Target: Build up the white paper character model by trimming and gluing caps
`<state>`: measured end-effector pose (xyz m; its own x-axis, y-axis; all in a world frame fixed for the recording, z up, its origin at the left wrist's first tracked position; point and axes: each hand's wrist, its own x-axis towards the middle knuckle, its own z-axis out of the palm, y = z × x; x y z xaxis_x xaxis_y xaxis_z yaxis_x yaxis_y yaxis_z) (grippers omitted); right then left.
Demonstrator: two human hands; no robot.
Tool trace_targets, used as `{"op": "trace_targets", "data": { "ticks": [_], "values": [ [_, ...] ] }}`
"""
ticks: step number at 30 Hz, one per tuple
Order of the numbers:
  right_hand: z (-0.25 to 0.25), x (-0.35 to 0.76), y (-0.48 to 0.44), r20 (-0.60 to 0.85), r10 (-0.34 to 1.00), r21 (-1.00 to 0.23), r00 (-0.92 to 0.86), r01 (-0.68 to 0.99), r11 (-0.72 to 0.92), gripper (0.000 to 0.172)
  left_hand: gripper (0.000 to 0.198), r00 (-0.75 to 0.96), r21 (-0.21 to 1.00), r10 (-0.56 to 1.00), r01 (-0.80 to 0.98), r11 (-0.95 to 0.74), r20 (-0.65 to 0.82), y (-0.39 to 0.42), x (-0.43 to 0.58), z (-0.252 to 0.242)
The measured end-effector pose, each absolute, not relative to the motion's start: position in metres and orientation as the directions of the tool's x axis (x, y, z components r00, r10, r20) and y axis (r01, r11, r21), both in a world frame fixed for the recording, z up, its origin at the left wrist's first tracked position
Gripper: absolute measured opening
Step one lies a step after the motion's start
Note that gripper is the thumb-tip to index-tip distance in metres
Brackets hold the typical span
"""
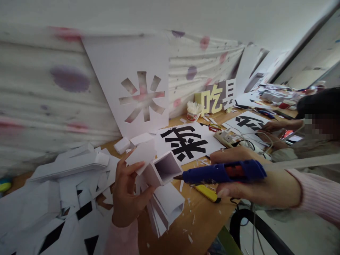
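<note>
My left hand (129,193) is closed around a white foam-board piece (159,170) built of hollow box-like channels, held above the wooden table (204,219). My thumb pins a small white flap (142,154) on top of it. My right hand (255,180) grips a blue hot glue gun (225,172), held level. Its nozzle points left and touches the open end of the white piece.
White board offcuts (66,184) are heaped at the left. A yellow utility knife (207,193) lies under the glue gun. Printed character sheets (187,141), a stencil board (135,88) against the wall and a power strip (225,138) are behind. Another person (305,131) works at right.
</note>
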<state>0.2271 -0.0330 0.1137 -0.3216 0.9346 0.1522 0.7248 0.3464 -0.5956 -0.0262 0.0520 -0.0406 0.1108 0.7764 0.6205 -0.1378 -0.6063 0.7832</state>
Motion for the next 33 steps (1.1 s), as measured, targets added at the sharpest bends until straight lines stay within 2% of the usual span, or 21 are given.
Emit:
{"op": "trace_targets", "data": {
  "ticks": [4, 15, 22, 28, 33],
  "values": [
    [0.11, 0.228, -0.032, 0.193, 0.939, -0.637, -0.284, 0.692, 0.34, 0.057, 0.067, 0.111, 0.789, 0.782, -0.131, -0.6, 0.613, 0.051, -0.027, -0.04],
    [0.108, 0.237, -0.027, 0.267, 0.912, -0.593, -0.311, 0.693, 0.41, 0.05, 0.063, 0.096, 0.792, 0.788, -0.15, -0.592, 0.608, 0.052, -0.026, -0.035],
    [0.116, 0.228, -0.031, 0.243, 0.935, -0.565, -0.259, 0.746, 0.353, 0.056, 0.063, 0.051, 0.806, 0.814, -0.184, -0.562, 0.579, 0.053, -0.028, -0.037],
    [0.113, 0.227, -0.03, 0.252, 0.941, -0.592, -0.225, 0.734, 0.334, 0.06, 0.066, 0.062, 0.791, 0.797, -0.188, -0.583, 0.601, 0.054, -0.029, -0.039],
    [0.111, 0.229, -0.032, 0.247, 0.949, -0.614, -0.195, 0.726, 0.309, 0.057, 0.066, 0.068, 0.786, 0.789, -0.176, -0.593, 0.61, 0.055, -0.029, -0.037]
  ]
}}
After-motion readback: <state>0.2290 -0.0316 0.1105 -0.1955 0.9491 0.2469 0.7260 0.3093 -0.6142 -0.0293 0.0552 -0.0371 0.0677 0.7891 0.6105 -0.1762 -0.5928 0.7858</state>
